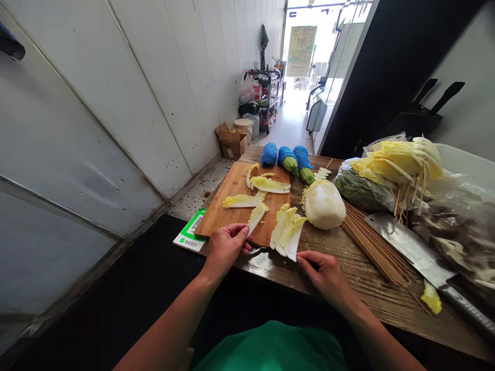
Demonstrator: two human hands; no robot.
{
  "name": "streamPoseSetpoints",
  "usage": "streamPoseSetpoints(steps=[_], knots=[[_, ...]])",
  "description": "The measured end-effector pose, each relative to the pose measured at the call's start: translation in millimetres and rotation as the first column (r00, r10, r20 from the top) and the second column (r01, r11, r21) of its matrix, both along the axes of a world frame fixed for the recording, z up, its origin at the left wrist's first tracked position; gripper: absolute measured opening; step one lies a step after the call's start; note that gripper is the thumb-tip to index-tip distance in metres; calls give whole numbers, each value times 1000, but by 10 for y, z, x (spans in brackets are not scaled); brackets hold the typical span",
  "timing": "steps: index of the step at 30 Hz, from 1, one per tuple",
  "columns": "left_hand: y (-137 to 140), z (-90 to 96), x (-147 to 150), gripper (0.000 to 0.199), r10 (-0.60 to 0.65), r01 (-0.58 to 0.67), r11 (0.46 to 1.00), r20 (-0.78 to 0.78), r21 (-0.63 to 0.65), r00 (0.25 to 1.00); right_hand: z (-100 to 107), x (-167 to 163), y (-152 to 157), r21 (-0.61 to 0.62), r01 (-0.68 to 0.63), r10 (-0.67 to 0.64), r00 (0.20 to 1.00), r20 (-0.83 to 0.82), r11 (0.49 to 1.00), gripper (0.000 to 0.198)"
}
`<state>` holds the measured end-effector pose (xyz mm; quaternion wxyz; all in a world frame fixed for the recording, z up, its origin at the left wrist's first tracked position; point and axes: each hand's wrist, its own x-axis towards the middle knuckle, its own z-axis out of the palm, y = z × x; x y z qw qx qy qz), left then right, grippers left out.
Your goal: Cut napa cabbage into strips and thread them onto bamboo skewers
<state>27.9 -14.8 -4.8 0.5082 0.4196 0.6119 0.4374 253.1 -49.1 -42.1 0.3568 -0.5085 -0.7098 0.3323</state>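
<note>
My left hand [229, 246] is closed, pinching the white end of a cabbage leaf strip [256, 219] over the near edge of the wooden cutting board [212, 219]. Between thumb and fingertips, my right hand [320, 270] grips the lower end of a skewer of cabbage leaves [286, 232]. Several leaf pieces sit side by side on it, and a thin stick tip shows at their left; the rest of the stick is hidden. Other loose leaf strips [270, 184] lie on the board. To the right stands a cut head of Chinese cabbage [325, 205].
Bamboo skewers [377, 245] and a cleaver [410, 247] lie on the table's right side. Finished cabbage skewers [402, 159] rest on plastic bags behind. Green squashes in blue foam nets [286, 157] are at the far edge. A green payment card [191, 230] sits beside the board.
</note>
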Motion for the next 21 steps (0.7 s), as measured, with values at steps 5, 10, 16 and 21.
streamPoseSetpoints(steps=[5,10,16,21], knots=[[59,12,6,30,-147,146,989,-137,-23,980,24,-13,-7,-17,17,-17,1000,11,1000,26],[47,27,-68,36,-60,171,979,-636,115,769,11,-17,1,-24,12,-11,1000,13,1000,28],[765,363,-222,35,225,185,931,-895,314,386,-24,-10,23,-25,-1,1,1000,11,1000,27],[1735,458,-121,26,154,103,969,-872,226,464,-7,-23,22,0,-4,4,1000,-9,1000,25]])
